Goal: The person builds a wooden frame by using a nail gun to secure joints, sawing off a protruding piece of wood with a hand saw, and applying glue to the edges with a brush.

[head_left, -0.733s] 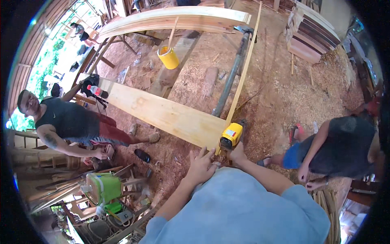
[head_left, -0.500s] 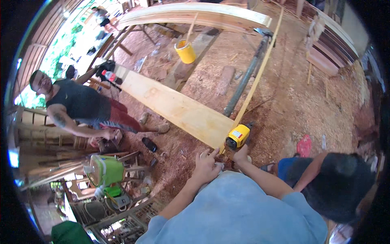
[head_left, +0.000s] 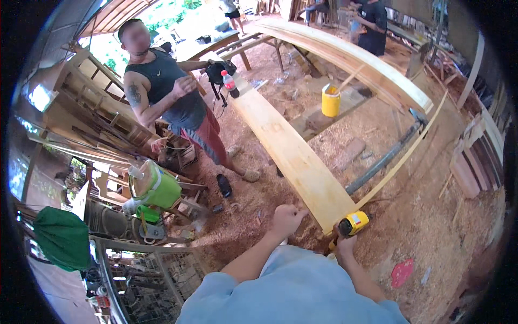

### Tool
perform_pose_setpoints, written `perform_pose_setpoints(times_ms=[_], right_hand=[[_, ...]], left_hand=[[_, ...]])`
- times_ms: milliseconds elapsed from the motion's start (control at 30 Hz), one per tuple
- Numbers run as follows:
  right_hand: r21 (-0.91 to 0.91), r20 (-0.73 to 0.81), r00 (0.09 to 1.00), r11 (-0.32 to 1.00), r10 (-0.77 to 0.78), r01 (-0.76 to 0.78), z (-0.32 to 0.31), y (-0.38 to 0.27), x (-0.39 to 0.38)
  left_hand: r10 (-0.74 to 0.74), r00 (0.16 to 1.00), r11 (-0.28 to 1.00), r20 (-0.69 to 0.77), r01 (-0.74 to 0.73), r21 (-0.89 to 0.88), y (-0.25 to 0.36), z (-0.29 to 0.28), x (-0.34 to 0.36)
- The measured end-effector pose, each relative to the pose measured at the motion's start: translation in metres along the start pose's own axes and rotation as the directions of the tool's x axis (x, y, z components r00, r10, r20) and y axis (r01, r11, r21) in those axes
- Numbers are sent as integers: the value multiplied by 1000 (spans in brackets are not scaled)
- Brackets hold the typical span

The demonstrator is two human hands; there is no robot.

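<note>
My right hand (head_left: 346, 245) grips a yellow and black cordless drill (head_left: 356, 221) at the near end of a long, pale wooden board (head_left: 294, 154). Just left of that end, my left hand (head_left: 287, 220) is raised with its fingers drawn together. Whatever they may pinch is too small to make out. A thin yellowish strip (head_left: 406, 162) starts by the drill and bends away to the far right. Beside it lies a long grey-green metal bar (head_left: 386, 161). On the board's far end stand a bottle with a red label (head_left: 229, 83) and a black bag-like thing (head_left: 218, 70).
A person in a dark tank top (head_left: 164, 89) stands left of the board. Stacked planks (head_left: 345, 62) and a yellow bucket (head_left: 331, 102) with a stick are beyond it. At left are a green container (head_left: 162, 186) and a wire-mesh frame (head_left: 151, 275). Shavings cover the floor.
My view has swung, so the scene sits further right and lower. My left hand has come away from the board's end and closed. The person at left has raised a hand to chest height.
</note>
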State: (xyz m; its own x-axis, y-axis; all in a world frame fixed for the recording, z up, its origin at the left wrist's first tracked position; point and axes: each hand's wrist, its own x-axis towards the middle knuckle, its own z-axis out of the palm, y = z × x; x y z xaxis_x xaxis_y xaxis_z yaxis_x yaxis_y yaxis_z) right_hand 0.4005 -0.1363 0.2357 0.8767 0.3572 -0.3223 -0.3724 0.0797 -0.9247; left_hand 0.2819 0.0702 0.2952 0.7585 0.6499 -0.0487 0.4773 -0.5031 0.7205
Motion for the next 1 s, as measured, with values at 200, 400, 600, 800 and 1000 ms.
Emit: perform_pose_setpoints(times_ms=[200,400,600,800,1000], right_hand=[[-110,30,1000,994,-1,5,-4,-3,4],[-33,-33,998,998,58,-59,1,-17,0],[64,-77,989,990,128,-124,11,-26,-2],[58,-98,988,992,118,-113,3,-14,8],[-16,-190,982,1000,-1,-2,-8,3,12]], left_hand=[[623,766,765,159,-639,81,39,34,70],[669,437,540,601,-842,12,66,54,97],[604,360,491,711,-871,23,75,48,104],[646,420,550,637,-835,-7,73,54,98],[633,418,601,652,-796,-73,66,73,108]])
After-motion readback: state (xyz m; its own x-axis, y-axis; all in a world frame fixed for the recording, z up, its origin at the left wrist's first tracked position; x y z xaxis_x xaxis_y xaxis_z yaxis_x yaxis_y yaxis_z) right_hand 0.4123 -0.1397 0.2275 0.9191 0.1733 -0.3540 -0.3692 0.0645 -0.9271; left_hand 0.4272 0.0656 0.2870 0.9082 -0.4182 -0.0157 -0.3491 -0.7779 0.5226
